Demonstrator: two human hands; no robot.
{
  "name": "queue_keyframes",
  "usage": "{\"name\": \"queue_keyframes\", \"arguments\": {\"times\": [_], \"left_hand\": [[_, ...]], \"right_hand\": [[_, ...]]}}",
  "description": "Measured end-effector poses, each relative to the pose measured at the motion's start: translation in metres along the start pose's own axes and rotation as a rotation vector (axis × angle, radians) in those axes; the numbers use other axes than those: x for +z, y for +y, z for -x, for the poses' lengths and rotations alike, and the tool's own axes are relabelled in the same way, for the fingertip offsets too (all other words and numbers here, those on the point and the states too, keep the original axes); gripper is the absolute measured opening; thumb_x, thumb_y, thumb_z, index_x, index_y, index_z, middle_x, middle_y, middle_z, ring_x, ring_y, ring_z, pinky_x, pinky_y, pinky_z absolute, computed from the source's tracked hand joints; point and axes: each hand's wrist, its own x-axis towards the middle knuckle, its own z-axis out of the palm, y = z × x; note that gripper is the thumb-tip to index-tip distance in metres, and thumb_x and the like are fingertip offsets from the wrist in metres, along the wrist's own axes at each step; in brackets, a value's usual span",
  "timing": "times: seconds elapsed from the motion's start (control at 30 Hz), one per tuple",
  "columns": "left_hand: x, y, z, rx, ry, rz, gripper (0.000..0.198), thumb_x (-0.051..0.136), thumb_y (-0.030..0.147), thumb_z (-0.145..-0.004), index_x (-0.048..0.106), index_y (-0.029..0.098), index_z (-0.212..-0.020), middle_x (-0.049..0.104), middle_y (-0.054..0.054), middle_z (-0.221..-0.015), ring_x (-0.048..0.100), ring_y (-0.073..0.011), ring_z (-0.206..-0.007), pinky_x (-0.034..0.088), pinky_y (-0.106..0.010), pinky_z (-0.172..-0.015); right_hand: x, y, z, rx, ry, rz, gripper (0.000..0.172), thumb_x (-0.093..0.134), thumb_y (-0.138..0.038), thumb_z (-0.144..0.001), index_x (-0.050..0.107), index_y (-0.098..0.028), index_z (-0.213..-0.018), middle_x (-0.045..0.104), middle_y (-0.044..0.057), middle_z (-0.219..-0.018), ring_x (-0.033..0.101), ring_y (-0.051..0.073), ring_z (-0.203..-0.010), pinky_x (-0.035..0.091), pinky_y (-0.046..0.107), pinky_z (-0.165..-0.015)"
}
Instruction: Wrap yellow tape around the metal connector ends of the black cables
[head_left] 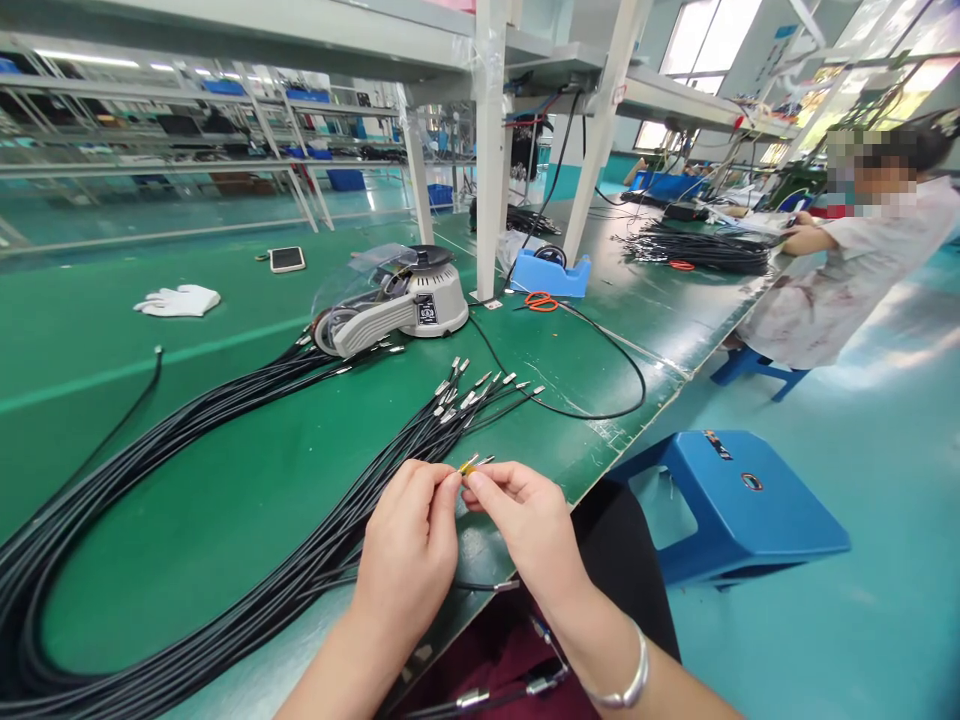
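My left hand (409, 545) and my right hand (525, 520) meet above the near edge of the green table (225, 480). Both pinch the metal tip of a black cable (472, 465), which has a small yellow piece on it. Just beyond my fingers lies a bundle of black cables (225, 600) whose metal ends (472, 390) fan out on the table. A second bundle runs toward a grey tape dispenser (405, 300). More cable ends lie across my lap at the bottom of the view.
White gloves (178, 300) and a phone (286, 259) lie at the far left. A blue tape holder (547, 272) and orange scissors (540, 301) sit by the white posts. A blue stool (727, 500) stands on my right. Another person (847, 270) works farther along the table.
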Motion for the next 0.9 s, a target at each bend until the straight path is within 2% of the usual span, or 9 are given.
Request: {"name": "queue_keyframes", "arguments": {"times": [0.27, 0.53, 0.77, 0.9], "left_hand": [[-0.003, 0.005, 0.000, -0.231, -0.075, 0.102, 0.025, 0.040, 0.031, -0.091, 0.056, 0.021, -0.074, 0.058, 0.002, -0.070, 0.054, -0.0135, -0.064, 0.041, -0.025, -0.061], [-0.002, 0.004, 0.000, -0.326, -0.061, 0.120, 0.027, 0.040, 0.037, -0.089, 0.055, 0.022, -0.073, 0.056, 0.002, -0.065, 0.051, -0.0143, -0.060, 0.038, -0.027, -0.059], [-0.003, 0.004, -0.001, -0.533, -0.160, 0.388, 0.029, 0.044, 0.046, -0.084, 0.052, 0.021, -0.073, 0.046, 0.006, -0.049, 0.044, -0.0132, -0.050, 0.036, -0.026, -0.053], [-0.005, 0.003, -0.003, -0.567, -0.204, 0.533, 0.028, 0.046, 0.046, -0.083, 0.052, 0.020, -0.074, 0.047, 0.006, -0.048, 0.044, -0.0124, -0.049, 0.035, -0.026, -0.053]], "right_hand": [[0.004, -0.005, 0.002, -0.003, 0.015, 0.020, 0.015, 0.069, -0.032, -0.073, 0.069, -0.017, -0.075, 0.068, 0.000, -0.070, 0.062, 0.012, -0.067, 0.051, 0.025, -0.068], [0.006, -0.012, 0.003, 0.011, 0.012, 0.030, 0.015, 0.068, -0.031, -0.073, 0.068, -0.016, -0.071, 0.065, -0.001, -0.066, 0.058, 0.011, -0.064, 0.047, 0.024, -0.066], [0.006, -0.008, 0.001, 0.017, 0.001, 0.030, 0.015, 0.068, -0.031, -0.073, 0.070, -0.016, -0.073, 0.069, 0.001, -0.070, 0.060, 0.012, -0.064, 0.048, 0.025, -0.066], [0.007, -0.008, 0.002, 0.011, -0.003, 0.039, 0.016, 0.068, -0.032, -0.073, 0.069, -0.016, -0.074, 0.071, 0.002, -0.073, 0.062, 0.013, -0.066, 0.049, 0.026, -0.067]]}}
